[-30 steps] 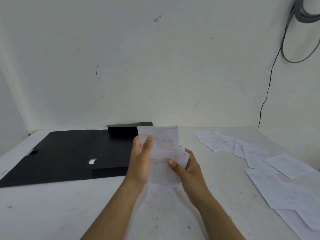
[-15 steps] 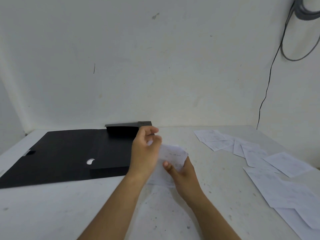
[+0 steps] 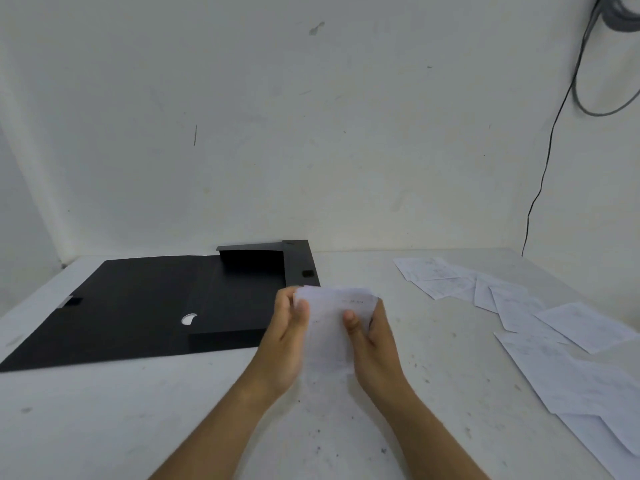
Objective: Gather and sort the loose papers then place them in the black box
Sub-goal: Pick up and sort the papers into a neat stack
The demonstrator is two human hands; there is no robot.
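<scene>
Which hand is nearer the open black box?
Left. The left hand sits right beside the black box at its near right corner; the right hand is farther right, across the held papers.

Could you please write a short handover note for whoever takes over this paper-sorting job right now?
Left hand and right hand: both grip one small stack of papers, held above the table in front of the person.
Black box: lies opened out flat on the left of the table; no paper shows in it.
Loose papers: many lie scattered on the right side of the table.
Done: a first small batch gathered.
Left: collect the scattered sheets, sort them, place everything in the box.
</scene>
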